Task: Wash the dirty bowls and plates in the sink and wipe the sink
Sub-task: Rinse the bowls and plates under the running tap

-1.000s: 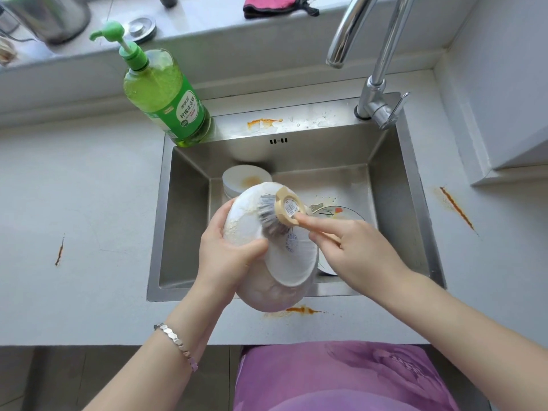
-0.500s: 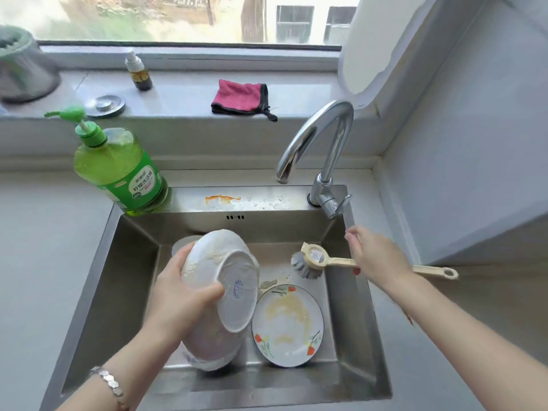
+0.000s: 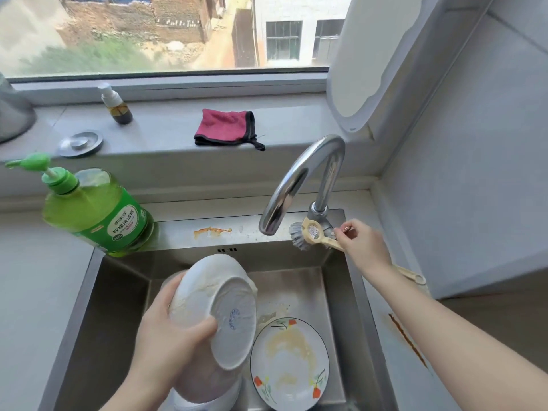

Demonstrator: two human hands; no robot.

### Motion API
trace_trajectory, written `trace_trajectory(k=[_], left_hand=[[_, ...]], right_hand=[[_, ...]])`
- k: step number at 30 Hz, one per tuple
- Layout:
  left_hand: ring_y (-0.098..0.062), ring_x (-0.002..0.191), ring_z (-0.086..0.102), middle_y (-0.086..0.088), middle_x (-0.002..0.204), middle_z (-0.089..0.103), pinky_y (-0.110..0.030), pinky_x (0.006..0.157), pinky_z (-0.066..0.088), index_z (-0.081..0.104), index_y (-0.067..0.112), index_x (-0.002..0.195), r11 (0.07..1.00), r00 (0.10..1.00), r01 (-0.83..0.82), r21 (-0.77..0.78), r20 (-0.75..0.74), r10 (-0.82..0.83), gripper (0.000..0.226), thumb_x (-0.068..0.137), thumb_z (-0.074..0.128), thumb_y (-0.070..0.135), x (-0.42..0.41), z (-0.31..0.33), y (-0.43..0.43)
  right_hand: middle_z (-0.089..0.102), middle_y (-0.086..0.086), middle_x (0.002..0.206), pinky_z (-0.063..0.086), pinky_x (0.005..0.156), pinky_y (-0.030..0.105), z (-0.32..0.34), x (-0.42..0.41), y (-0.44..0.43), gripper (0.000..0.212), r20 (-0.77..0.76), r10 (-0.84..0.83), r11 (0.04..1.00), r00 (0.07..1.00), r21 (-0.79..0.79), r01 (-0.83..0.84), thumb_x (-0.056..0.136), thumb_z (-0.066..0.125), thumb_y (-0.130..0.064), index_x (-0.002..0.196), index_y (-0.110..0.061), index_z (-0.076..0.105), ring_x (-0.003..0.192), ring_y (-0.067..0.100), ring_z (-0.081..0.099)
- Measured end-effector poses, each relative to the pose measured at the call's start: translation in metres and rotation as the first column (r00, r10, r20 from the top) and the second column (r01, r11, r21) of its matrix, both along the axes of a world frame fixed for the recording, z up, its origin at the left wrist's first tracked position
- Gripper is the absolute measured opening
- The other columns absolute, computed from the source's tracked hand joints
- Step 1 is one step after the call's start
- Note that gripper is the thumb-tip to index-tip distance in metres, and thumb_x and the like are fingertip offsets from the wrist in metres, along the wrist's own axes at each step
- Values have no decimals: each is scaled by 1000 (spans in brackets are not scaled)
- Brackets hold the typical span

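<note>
My left hand (image 3: 169, 339) grips a white bowl (image 3: 219, 310) tilted on its side over the steel sink (image 3: 89, 315), its base facing me, with yellowish residue on its outside. My right hand (image 3: 363, 247) holds the beige handle of a dish brush (image 3: 308, 234), whose grey bristle head is up beside the tap base; the fingertips are at the tap lever. A flowered plate (image 3: 289, 363) smeared with yellow sauce lies on the sink floor at the right. Another white dish shows partly behind and below the bowl.
The chrome tap (image 3: 299, 179) arches over the sink's back edge. A green dish soap bottle (image 3: 95, 212) stands at the back left corner. On the sill lie a pink cloth (image 3: 225, 127), a sink strainer lid (image 3: 80, 143) and a small bottle (image 3: 117, 105). Orange stains mark the rim and right counter.
My right hand has carried the brush away from the bowl, up and right to the tap base. My view has tilted up toward the window. The left hand keeps holding the bowl.
</note>
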State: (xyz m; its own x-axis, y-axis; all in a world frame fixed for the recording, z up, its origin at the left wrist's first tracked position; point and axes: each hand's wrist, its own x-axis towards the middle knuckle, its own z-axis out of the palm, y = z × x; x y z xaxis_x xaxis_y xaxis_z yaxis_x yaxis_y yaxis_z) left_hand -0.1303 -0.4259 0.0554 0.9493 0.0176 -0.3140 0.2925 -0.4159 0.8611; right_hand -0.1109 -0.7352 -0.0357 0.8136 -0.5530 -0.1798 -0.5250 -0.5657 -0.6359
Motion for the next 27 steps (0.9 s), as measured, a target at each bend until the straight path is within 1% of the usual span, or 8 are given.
trace_trajectory(k=[3,5,7,10,14,19,23,27], left_hand=[[4,77,60,16,83,68,-16,63,41,57,64,74,1000,1000,-1,8,-16,1,77,62,72,-10,0,2,-1],[-1,81,60,14,87,67,-17,64,42,55,68,72,1000,1000,-4,17,-12,4,79,61,74,-8,0,1,-1],[-3,84,60,14,89,66,-16,64,43,59,59,79,1000,1000,3,15,-4,-3,69,58,76,-4,0,0,-3],[-2,85,58,14,92,64,-14,63,44,55,47,88,1000,1000,18,20,2,-18,66,62,71,-11,0,-2,-5],[-1,87,58,15,97,63,-20,69,43,53,46,93,1000,1000,10,17,8,-10,66,64,71,-10,1,-2,-5],[-2,87,58,14,97,63,-19,68,44,53,46,94,1000,1000,-5,15,19,4,66,64,71,-9,-1,0,0],[-4,90,59,13,98,63,-22,70,44,55,38,104,999,999,-33,9,22,33,65,63,72,-9,-6,1,7],[-3,89,58,14,97,63,-20,69,43,56,34,108,998,998,-60,7,26,59,64,64,72,-10,-10,3,15]], right_hand=[[65,2,83,45,67,34,-4,2,-8,16,6,-20,1000,1000,7,20,88,57,-38,82,-23,59,79,26,58],[66,1,83,46,69,35,-7,2,-15,16,28,-56,997,998,52,54,87,58,-39,81,-24,59,80,25,59],[66,1,82,46,69,36,-10,2,-19,17,40,-73,993,996,93,69,86,59,-39,82,-23,60,79,25,58],[65,0,81,47,68,38,-16,-1,-20,18,60,-96,987,994,139,87,86,59,-40,82,-22,61,79,26,59],[65,-1,81,46,69,35,-17,-8,-18,21,59,-126,981,990,156,116,86,61,-37,86,-16,64,81,24,59],[65,1,82,47,67,35,-16,-9,-19,21,70,-105,983,992,161,93,86,61,-37,86,-16,64,78,25,59],[64,-1,82,49,67,38,-13,-10,-19,21,55,-78,989,995,133,70,87,60,-39,87,-18,64,78,25,59],[65,0,84,50,69,39,-8,-11,-17,19,38,-74,990,997,121,69,88,59,-38,88,-19,63,81,26,60]])
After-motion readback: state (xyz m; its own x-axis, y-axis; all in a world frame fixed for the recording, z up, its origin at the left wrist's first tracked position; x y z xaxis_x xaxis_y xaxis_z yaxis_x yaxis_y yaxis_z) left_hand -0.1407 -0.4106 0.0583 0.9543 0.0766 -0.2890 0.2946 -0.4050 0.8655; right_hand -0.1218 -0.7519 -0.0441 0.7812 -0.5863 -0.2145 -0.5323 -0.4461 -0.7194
